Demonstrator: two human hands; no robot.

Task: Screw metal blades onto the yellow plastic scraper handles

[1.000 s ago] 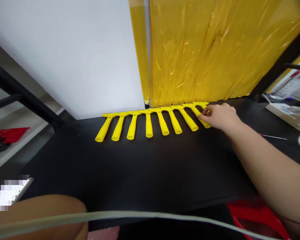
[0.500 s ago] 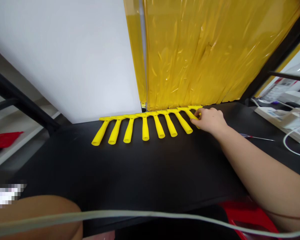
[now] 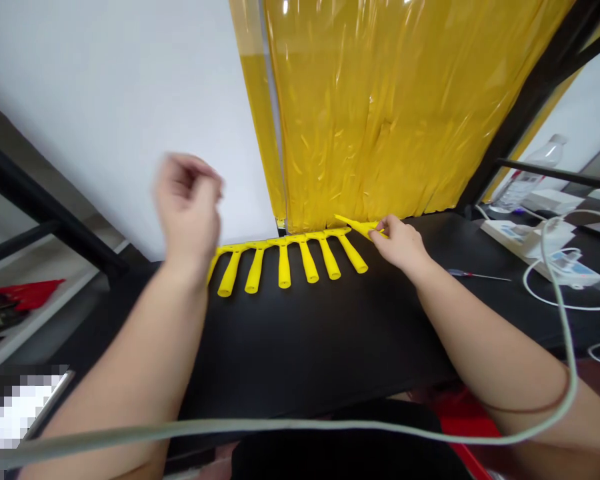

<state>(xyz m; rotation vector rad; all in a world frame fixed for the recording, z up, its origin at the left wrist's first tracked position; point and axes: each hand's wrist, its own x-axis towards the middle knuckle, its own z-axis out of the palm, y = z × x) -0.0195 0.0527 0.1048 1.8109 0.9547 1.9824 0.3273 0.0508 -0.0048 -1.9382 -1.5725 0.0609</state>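
Several yellow T-shaped plastic handles (image 3: 285,267) lie in a row along the back of the black table (image 3: 305,347), their hollow round ends toward me. At the right end of the row, my right hand (image 3: 403,245) pinches one yellow T-shaped handle (image 3: 356,224), tilted, with its tip pointing left; the fingers cover part of it. My left hand (image 3: 190,207) is raised over the left end of the row, in front of the white panel. It is blurred, with its fingers curled inward and nothing visible in them. The leftmost handle is partly hidden behind that wrist.
Behind the table stand a white panel (image 3: 130,120) and a yellow plastic curtain (image 3: 380,133). To the right lie a thin screwdriver-like tool (image 3: 480,275), white power strips (image 3: 535,240) and a clear bottle (image 3: 525,173). A pale cable (image 3: 330,427) crosses the near view.
My left hand has come up into view on the left. My right hand has lifted the rightmost handle and turned it. The view has shifted slightly to the right.
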